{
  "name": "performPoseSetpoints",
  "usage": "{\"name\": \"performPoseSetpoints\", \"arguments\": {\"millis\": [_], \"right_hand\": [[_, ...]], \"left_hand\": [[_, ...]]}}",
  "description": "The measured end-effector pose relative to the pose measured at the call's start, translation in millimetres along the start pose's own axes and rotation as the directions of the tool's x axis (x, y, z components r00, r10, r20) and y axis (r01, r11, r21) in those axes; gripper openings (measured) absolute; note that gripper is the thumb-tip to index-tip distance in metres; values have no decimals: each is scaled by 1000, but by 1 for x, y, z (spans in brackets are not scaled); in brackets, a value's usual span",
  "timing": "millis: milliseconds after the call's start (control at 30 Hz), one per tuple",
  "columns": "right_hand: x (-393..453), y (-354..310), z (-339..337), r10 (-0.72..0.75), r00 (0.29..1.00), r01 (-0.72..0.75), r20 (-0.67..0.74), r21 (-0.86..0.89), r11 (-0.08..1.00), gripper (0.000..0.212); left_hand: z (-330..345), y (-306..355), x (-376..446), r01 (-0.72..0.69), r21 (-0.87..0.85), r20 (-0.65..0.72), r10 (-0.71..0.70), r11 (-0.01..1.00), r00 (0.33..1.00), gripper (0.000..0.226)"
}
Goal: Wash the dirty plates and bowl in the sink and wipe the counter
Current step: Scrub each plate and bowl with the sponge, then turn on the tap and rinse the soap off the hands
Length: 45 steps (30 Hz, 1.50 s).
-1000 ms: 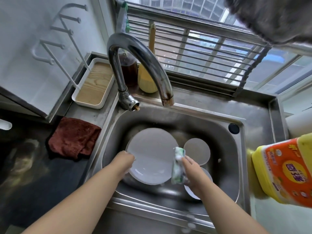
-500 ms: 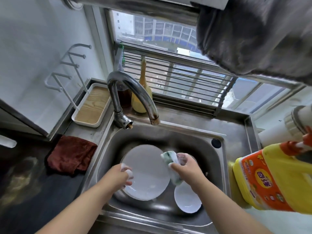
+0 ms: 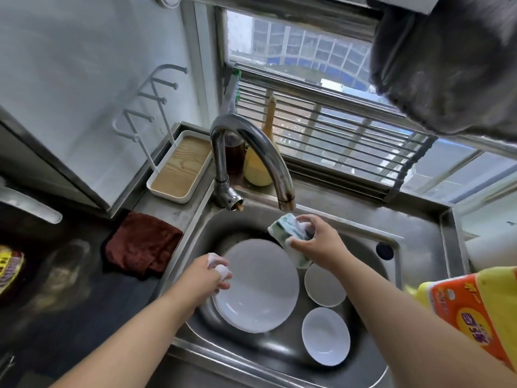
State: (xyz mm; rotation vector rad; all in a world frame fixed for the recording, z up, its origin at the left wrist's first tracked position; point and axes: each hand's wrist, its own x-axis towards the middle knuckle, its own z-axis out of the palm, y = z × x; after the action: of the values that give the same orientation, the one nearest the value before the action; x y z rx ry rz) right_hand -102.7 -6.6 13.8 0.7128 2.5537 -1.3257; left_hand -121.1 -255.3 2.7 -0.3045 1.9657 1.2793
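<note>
Under the faucet (image 3: 251, 161), the right hand (image 3: 319, 242) grips a soapy green-and-white sponge (image 3: 288, 236), fingers and thumb curled round it, raised above the sink (image 3: 414, 247). Left hand (image 3: 207, 278), foam on its fingers, pinches the left rim of the large white plate (image 3: 260, 287) lying in the basin. Two white bowls (image 3: 324, 284) (image 3: 326, 336) sit just right of the plate. Dark red cloth (image 3: 142, 245) lies on the counter (image 3: 84, 317), left of the sink. Yellow detergent bottle (image 3: 475, 312) stands at right.
</note>
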Motion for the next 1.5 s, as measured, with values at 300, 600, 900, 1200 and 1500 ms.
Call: {"name": "performPoseSetpoints", "arguments": {"millis": [300,600,900,1200,1500], "right_hand": [[3,20,1,9,980,-21,-197,-59,998,51],[41,36,-48,95,861,-208,-500,-175,962,45],[47,42,-49,107,888,-259,-448,-294,920,47],[-29,24,15,-133,944,133,-301,-21,991,13],[-77,32,47,86,988,-63,-130,172,983,9]], "left_hand": [[0,-9,-8,34,-48,-7,-34,998,999,13],[6,-4,-9,45,-22,-30,-45,999,999,21],[7,-6,-4,64,-7,-40,-64,998,997,20],[7,30,37,-76,-267,-220,16,961,975,15],[19,65,89,-60,-289,-211,-3,955,977,36]]}}
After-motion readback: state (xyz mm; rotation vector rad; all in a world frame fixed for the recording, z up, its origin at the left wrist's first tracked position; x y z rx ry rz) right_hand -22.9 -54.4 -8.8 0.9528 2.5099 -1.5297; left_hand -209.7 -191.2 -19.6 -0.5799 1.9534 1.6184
